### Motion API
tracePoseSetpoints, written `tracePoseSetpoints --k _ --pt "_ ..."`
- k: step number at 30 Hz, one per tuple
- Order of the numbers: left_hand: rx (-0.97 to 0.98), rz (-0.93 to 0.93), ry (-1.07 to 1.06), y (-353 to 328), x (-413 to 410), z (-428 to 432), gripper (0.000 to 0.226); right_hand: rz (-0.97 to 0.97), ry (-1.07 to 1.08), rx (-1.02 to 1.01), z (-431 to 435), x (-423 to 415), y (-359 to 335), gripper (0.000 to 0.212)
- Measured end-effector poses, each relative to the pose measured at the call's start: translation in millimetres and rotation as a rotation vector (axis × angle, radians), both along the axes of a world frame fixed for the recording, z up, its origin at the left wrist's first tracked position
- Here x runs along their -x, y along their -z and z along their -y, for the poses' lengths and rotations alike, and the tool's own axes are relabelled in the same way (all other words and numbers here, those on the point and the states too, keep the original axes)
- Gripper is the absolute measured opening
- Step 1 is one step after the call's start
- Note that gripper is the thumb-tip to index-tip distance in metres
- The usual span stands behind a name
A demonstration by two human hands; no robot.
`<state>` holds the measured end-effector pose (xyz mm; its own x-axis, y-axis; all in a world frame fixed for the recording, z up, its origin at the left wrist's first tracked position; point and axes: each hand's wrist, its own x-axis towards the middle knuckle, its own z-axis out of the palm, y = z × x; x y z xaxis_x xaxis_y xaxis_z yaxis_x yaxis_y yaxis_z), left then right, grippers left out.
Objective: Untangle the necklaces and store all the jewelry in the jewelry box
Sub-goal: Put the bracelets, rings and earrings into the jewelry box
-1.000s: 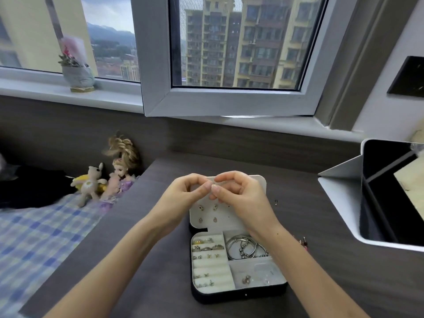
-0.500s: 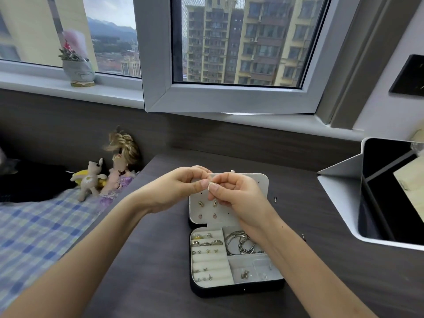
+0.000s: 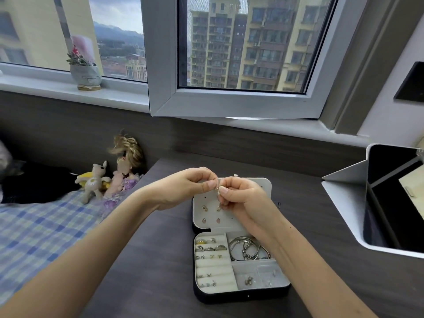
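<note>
Dark-grained counter (image 3: 160, 267), jewelry box (image 3: 241, 297) open, both hands on one tiny item.
Box sits mid-counter, lid laid back away from me. It holds bracelets (image 3: 246, 249) in the upper right compartment, rings (image 3: 211, 245) in the rolls at left, and stud earrings (image 3: 211, 213) pinned to the lid panel. My left hand (image 3: 188, 189) and right hand (image 3: 243, 198) hover over the lid with fingertips meeting. Each pinches the same small metal piece (image 3: 218, 191), other fingers curled. Change over the last second: almost none. Hands have stayed joined at the same spot; the piece now shows hanging just below the fingertips. Cannot tell whether it is a pendant or an earring. Judgement: fine work unfinished, piece not yet stored.
</note>
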<state>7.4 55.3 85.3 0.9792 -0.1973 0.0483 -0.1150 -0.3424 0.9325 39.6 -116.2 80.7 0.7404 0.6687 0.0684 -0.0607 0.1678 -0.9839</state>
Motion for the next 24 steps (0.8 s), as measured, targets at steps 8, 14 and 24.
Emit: tracePoseSetpoints --k 8,14,24 --pt "0.362 -0.007 -0.095 9 0 5 0.018 0.257 0.150 0.104 5 8 -6 0.006" --pt "0.758 -0.008 -0.447 21 2 15 0.014 0.994 0.580 0.454 -8 7 18 0.005" --pt "0.932 -0.076 -0.493 25 14 12 0.014 1.132 0.710 0.471 -23 -1 27 0.004"
